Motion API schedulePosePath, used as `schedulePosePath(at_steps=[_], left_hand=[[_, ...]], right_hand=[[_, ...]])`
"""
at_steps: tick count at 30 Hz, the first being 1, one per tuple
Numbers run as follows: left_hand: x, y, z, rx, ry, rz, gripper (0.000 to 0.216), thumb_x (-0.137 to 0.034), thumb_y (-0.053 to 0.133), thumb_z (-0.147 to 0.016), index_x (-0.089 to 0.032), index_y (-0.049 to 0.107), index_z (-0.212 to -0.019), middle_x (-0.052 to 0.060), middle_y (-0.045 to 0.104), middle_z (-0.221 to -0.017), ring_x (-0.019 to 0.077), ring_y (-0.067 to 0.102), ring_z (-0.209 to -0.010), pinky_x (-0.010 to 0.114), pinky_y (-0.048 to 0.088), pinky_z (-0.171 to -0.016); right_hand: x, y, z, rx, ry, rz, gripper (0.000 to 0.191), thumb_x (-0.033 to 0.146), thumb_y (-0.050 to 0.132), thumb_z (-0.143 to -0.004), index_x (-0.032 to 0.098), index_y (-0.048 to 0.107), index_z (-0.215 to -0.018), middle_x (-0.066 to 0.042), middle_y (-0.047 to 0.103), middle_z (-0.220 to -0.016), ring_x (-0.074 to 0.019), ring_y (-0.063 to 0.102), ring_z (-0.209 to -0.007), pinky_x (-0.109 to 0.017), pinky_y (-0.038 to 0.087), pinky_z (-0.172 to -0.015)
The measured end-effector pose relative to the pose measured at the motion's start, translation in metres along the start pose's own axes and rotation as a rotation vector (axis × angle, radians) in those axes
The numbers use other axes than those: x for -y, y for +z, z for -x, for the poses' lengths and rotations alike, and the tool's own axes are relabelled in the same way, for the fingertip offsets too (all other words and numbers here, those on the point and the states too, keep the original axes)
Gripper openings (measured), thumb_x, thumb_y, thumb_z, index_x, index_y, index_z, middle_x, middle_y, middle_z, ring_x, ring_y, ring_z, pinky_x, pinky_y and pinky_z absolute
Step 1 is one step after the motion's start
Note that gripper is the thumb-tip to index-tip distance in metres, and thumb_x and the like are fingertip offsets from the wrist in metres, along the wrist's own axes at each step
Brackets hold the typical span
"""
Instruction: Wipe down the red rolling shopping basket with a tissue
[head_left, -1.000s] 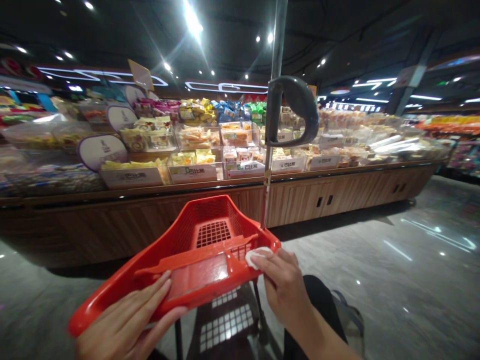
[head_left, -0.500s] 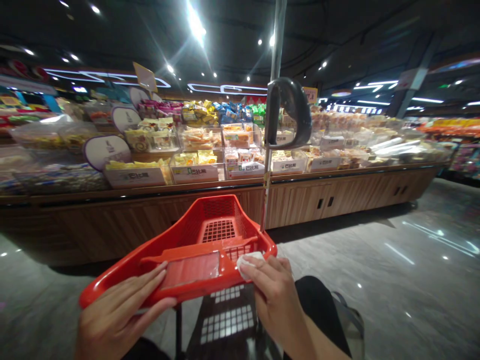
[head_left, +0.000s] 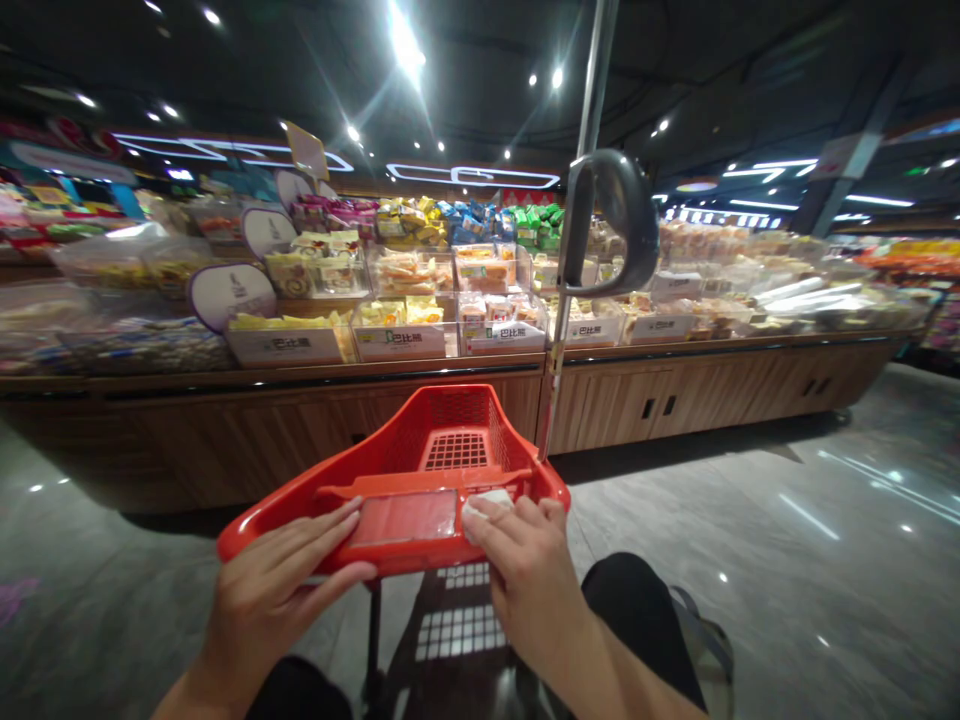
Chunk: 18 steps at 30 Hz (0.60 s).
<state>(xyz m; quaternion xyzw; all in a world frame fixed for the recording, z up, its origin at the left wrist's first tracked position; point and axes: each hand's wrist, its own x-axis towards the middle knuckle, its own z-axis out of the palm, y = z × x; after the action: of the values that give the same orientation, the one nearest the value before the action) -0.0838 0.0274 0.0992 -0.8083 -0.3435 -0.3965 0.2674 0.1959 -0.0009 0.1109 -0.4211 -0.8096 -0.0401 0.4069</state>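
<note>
Fingers of R hand [head_left: 529, 560] hold white tissue [head_left: 491, 501] on red cart [head_left: 251, 525] near rim; L hand [head_left: 277, 580] lies wide by clear panel [head_left: 409, 515].
Tissue maybe snags if its edge catches panel frame; cart maybe rolls b/c L hand prob. only rests.

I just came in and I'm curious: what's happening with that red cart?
A person has both hands on the red cart. The left hand rests at the left end of its flat panel; the right hand holds a white cloth or tissue against the cart just right of the panel. Ahead stands a wooden counter with packaged food.
</note>
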Motion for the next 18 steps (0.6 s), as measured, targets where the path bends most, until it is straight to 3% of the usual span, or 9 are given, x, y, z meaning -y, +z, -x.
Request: schedulePosePath(at_steps=[3, 9, 13, 15, 18], left_hand=[[0.001, 0.001, -0.003, 0.0, -0.009, 0.007, 0.046, -0.033, 0.072, -0.073, -0.023, 0.059, -0.115, 0.006, 0.071, -0.106, 0.0215, 0.068, -0.09, 0.034, 0.055, -0.08], [0.001, 0.0, -0.007, 0.016, 0.011, 0.0, 0.042, -0.036, 0.071, -0.074, -0.023, 0.059, -0.112, 0.006, 0.071, -0.104, 0.0204, 0.069, -0.09, 0.032, 0.055, -0.079], [0.002, 0.001, -0.009, 0.009, 0.021, -0.019, 0.04, -0.037, 0.069, -0.075, -0.02, 0.06, -0.11, 0.007, 0.072, -0.102, 0.02, 0.069, -0.088, 0.032, 0.056, -0.078], [0.003, 0.003, -0.009, 0.003, 0.038, -0.022, 0.041, -0.039, 0.069, -0.075, -0.018, 0.06, -0.11, 0.009, 0.072, -0.102, 0.0203, 0.069, -0.088, 0.032, 0.055, -0.078], [0.004, 0.004, -0.009, -0.005, 0.053, -0.017, 0.042, -0.041, 0.068, -0.075, -0.016, 0.061, -0.108, 0.011, 0.072, -0.101, 0.021, 0.069, -0.087, 0.033, 0.055, -0.078]], right_hand=[[-0.001, -0.008, -0.002, 0.061, -0.005, -0.008, 0.05, 0.003, 0.054, -0.07, 0.026, 0.059, -0.114, 0.001, 0.065, -0.118, -0.024, 0.054, -0.095, -0.04, 0.029, -0.081], [-0.016, -0.036, -0.001, 0.145, -0.042, -0.04, 0.026, 0.004, 0.054, -0.076, 0.025, 0.064, -0.087, 0.005, 0.07, -0.1, -0.0186, 0.057, -0.085, -0.035, 0.028, -0.076], [-0.016, -0.022, -0.021, 0.183, -0.043, -0.054, 0.023, 0.006, 0.056, -0.079, 0.024, 0.062, -0.093, 0.003, 0.07, -0.1, -0.0173, 0.057, -0.088, -0.033, 0.028, -0.078], [-0.014, -0.014, -0.034, 0.211, -0.001, -0.014, 0.009, 0.016, 0.055, -0.086, 0.022, 0.062, -0.088, 0.001, 0.071, -0.092, -0.0177, 0.057, -0.085, -0.032, 0.028, -0.076], [-0.015, -0.013, -0.043, 0.271, 0.039, 0.028, 0.016, 0.026, 0.054, -0.089, 0.02, 0.06, -0.076, 0.0, 0.07, -0.08, -0.0174, 0.057, -0.079, -0.031, 0.027, -0.073]])
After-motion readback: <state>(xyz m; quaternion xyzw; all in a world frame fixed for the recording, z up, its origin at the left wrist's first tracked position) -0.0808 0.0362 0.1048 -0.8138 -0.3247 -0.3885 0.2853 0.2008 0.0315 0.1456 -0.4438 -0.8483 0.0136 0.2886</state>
